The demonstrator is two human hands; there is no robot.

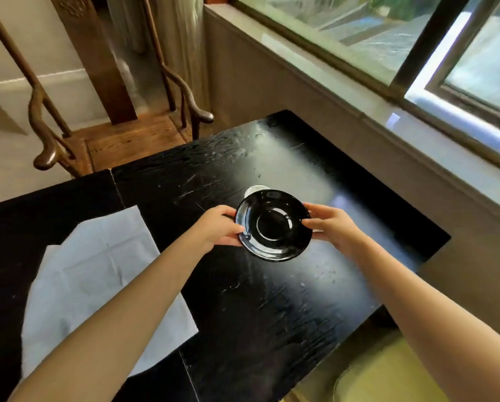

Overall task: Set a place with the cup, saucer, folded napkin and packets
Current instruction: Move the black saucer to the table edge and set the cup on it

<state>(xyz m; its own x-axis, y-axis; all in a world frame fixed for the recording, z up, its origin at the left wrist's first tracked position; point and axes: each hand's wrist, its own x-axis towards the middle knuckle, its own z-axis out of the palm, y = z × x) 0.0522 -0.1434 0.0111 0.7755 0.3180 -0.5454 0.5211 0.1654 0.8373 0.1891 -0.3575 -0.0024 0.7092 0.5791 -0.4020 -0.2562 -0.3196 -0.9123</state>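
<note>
A glossy black saucer (pixel 274 225) is held above the black table (pixel 272 300), tilted slightly toward me. My left hand (pixel 218 227) pinches its left rim and my right hand (pixel 331 226) pinches its right rim. A pale round shape (pixel 254 190) peeks out just behind the saucer's far edge; I cannot tell what it is. An unfolded white napkin (pixel 98 280) lies flat on the table to the left, partly under my left forearm. No cup or packets are in view.
A wooden armchair (pixel 121 134) stands at the table's far left side. A grey window sill (pixel 388 117) and window run along the right. The table's right edge drops to a yellowish floor (pixel 388 372).
</note>
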